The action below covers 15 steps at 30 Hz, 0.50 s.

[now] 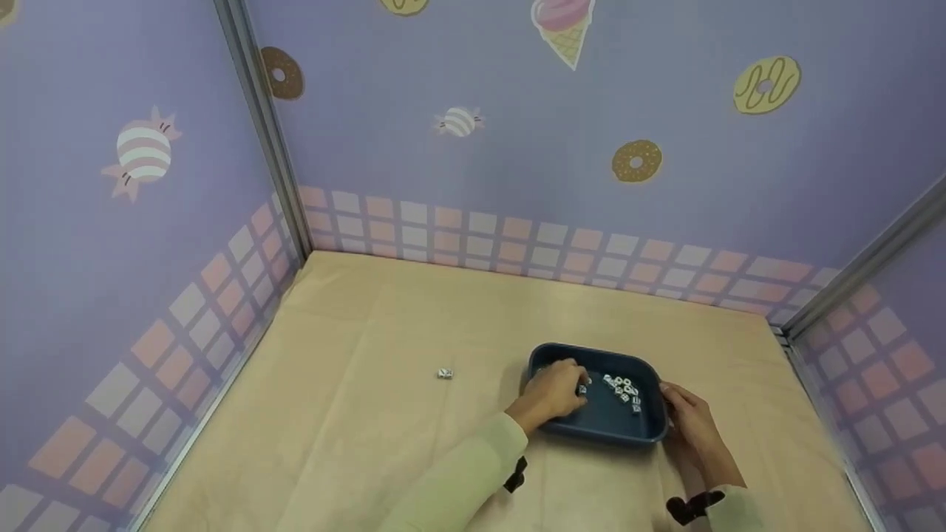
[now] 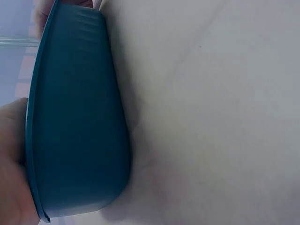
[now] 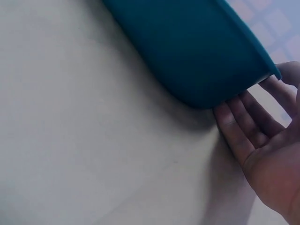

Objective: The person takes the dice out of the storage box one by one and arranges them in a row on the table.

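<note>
I see the right hand (image 1: 693, 423) gripping a dark-blue, rounded-rectangular plastic tray (image 1: 606, 423); the left hand (image 1: 556, 390) is inside beside small white cubes (image 1: 625, 397), whether pinching I cannot tell.

Blue tray (image 2: 77, 112), outer side wall in view, standing upright on the pale surface (image 2: 206, 117). The person's left grip (image 2: 11, 164) is partly hidden beyond the rim; the right grip (image 2: 43, 15) shows at the tray's far end, near a pink-patched wall (image 2: 16, 65).
</note>
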Each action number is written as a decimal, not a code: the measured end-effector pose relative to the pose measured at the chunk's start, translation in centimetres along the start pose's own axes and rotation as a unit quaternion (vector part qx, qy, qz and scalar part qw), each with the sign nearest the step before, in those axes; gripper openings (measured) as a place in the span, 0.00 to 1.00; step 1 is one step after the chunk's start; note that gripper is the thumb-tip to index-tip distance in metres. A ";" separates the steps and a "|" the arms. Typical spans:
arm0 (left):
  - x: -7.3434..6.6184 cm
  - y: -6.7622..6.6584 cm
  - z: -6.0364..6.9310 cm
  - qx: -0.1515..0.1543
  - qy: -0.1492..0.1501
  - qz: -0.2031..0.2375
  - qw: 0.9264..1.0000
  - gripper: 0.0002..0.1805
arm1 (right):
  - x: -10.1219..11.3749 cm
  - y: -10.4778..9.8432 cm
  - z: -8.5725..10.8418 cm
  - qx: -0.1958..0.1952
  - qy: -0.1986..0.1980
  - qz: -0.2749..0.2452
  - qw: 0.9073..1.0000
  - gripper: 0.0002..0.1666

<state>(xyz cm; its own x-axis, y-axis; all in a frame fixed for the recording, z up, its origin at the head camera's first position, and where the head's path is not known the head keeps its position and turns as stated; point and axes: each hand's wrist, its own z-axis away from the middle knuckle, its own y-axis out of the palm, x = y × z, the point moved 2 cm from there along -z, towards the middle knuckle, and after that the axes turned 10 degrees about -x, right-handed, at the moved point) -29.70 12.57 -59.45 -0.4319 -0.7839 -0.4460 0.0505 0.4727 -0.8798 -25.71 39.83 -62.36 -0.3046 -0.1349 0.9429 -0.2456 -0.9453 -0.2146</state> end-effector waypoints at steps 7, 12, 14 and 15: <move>-0.2 0.6 -0.1 0.009 0.005 -0.056 0.998 0.18 | -0.3 0.0 0.2 0.003 -0.006 0.021 1.000 0.42; -0.3 0.8 -0.1 0.008 0.009 -0.063 0.998 0.16 | -0.4 0.0 0.2 -0.006 -0.015 0.025 1.000 0.41; -0.3 0.8 -0.1 0.007 0.009 -0.063 0.998 0.15 | -0.5 0.0 0.2 -0.006 -0.021 0.028 0.999 0.41; -0.3 0.8 -0.1 0.007 0.008 -0.063 0.998 0.14 | -0.5 0.0 0.2 -0.007 -0.024 0.031 0.999 0.41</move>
<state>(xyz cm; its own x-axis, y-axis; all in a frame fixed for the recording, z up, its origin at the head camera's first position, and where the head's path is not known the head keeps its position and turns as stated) -29.60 13.19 -60.01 -0.4494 -0.8306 -0.3288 0.0068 0.3649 -0.9310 -25.40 39.82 -62.75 -0.2751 -0.2074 0.9388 -0.2398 -0.9308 -0.2759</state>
